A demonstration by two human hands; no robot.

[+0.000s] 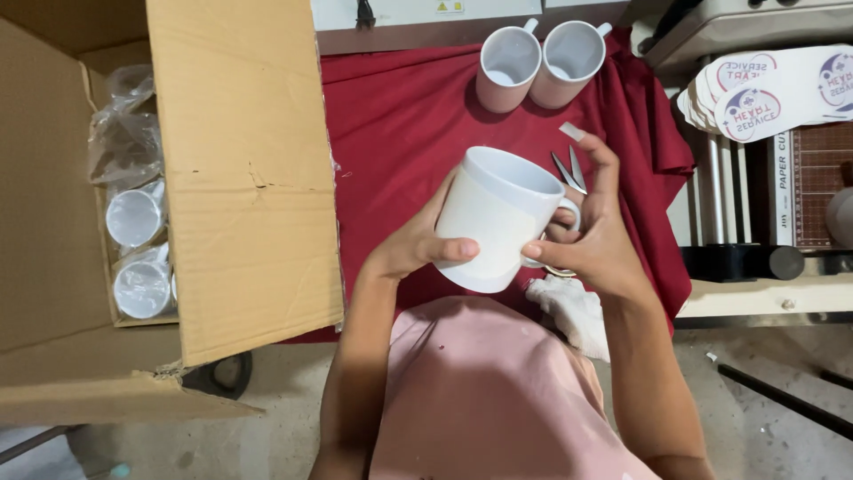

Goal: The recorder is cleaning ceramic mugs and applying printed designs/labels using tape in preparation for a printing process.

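Observation:
I hold a plain white mug (493,213) upright over the red cloth (400,116), its handle to the right. My left hand (413,244) grips its left side, thumb across the front. My right hand (595,240) presses a thumb on the mug's lower right wall near the handle. A small piece of tape (573,132) sticks to a raised finger of that hand. Scissors (569,171) show behind the mug, their handle hidden in my right hand.
Two more white mugs (508,64) (569,60) stand at the back of the cloth. An open cardboard box (231,178) on the left holds several wrapped mugs (138,213). Printed paper strips (773,89) and a paper cutter (800,187) lie to the right. A white rag (573,307) hangs near my lap.

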